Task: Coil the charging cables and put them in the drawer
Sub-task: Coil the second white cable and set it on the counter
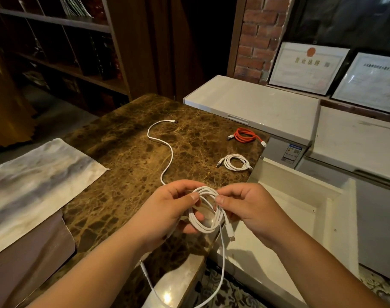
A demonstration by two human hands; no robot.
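Close below my chest, both my hands hold a half-wound white cable [206, 215] over the near edge of the marble counter [132, 165]. My left hand [167, 215] has its fingers curled through the loops, thumb pressing the top of the coil. My right hand [248, 211] pinches the same loops from the other side between thumb and forefinger. One plug [231, 236] hangs just under the coil, and a loose tail drops down past the counter edge towards my lap.

To my right, set lower than the counter, the white drawer [300, 210] stands open, its near wall just beside my right wrist. To my left a pale, streaky cloth [34, 181] lies on the counter, reaching off the left of the view.

Farther out on the brown veined stone, a second white cable [165, 150] snakes uncoiled from my left hand towards the far edge. A small white coil [235, 162] and an orange coil [245, 134] lie near the counter's right edge, well apart from my hands.

Beyond the counter sit white chest freezers [256, 103], framed certificates [307, 67] against a brick wall [259, 34], and dark wooden shelves [63, 52] at the far left.
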